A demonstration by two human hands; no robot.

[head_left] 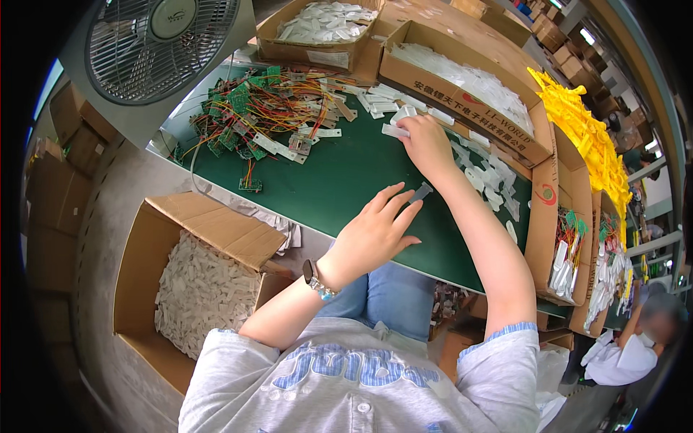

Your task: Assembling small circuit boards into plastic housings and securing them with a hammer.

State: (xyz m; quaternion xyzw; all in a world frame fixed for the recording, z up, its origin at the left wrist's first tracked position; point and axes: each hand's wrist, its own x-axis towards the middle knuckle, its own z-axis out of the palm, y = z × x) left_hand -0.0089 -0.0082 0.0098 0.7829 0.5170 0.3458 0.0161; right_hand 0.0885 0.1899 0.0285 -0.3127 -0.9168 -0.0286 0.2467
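Note:
My right hand (427,146) reaches to the far side of the green tabletop (343,189). Its fingers are closed on a whitish plastic piece (394,130), beside a heap of similar white pieces (382,99). Closer to me, my left hand (372,232) hovers over the table with its fingers spread. A small translucent plastic piece (421,193) shows at its fingertips; whether they touch it I cannot tell. To the left lies a tangled pile of green circuit boards (240,99) with red and yellow wires and metal strips. One wired board (250,185) lies apart from it.
Along the far edge stand cardboard boxes of clear plastic parts (462,68). More white pieces (491,177) lie right of my forearm. A fan (162,43) is at far left; an open carton of white pieces (206,296) sits below. A person (628,346) is at far right.

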